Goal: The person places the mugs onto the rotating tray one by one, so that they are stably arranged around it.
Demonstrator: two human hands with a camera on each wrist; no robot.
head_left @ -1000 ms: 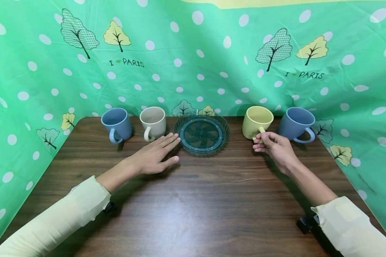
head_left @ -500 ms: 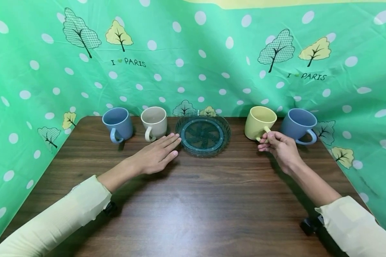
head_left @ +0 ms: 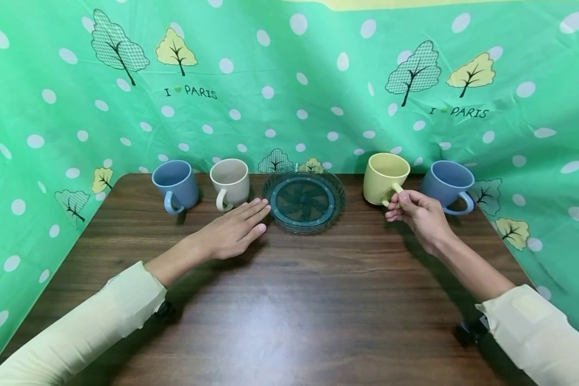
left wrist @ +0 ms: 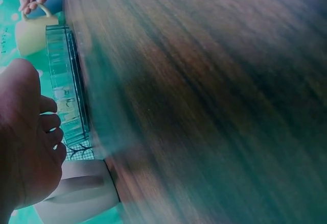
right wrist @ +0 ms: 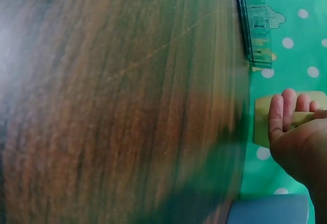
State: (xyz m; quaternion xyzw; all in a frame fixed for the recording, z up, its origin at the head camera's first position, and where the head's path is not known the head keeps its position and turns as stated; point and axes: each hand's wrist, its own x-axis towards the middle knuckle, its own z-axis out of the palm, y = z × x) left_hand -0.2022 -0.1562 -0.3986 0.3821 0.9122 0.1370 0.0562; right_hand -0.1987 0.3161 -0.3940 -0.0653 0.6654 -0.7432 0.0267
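My right hand (head_left: 422, 220) pinches the handle of a yellow mug (head_left: 380, 179). The mug is upright, and in the right wrist view a thin gap shows between the yellow mug (right wrist: 260, 122) and the tabletop. A round dark-green glass dish (head_left: 303, 201) lies at the table's back middle. My left hand (head_left: 234, 230) is held flat with straight fingers, its fingertips right at the dish's left rim. Behind those fingers stands a cream mug (head_left: 234, 185), its handle toward me. In the left wrist view the left hand (left wrist: 30, 137) overlaps the cream mug (left wrist: 82, 191).
One blue mug (head_left: 176, 185) stands at the back left, another blue mug (head_left: 444, 185) just right of the yellow one. A green dotted cloth (head_left: 280, 64) hangs close behind the row. The brown wooden table (head_left: 289, 300) stretches toward me.
My right hand first shifted the yellow mug slightly right by its handle, then raised it a little. The left thumb has drawn in toward the fingers; the dish and other mugs stay put.
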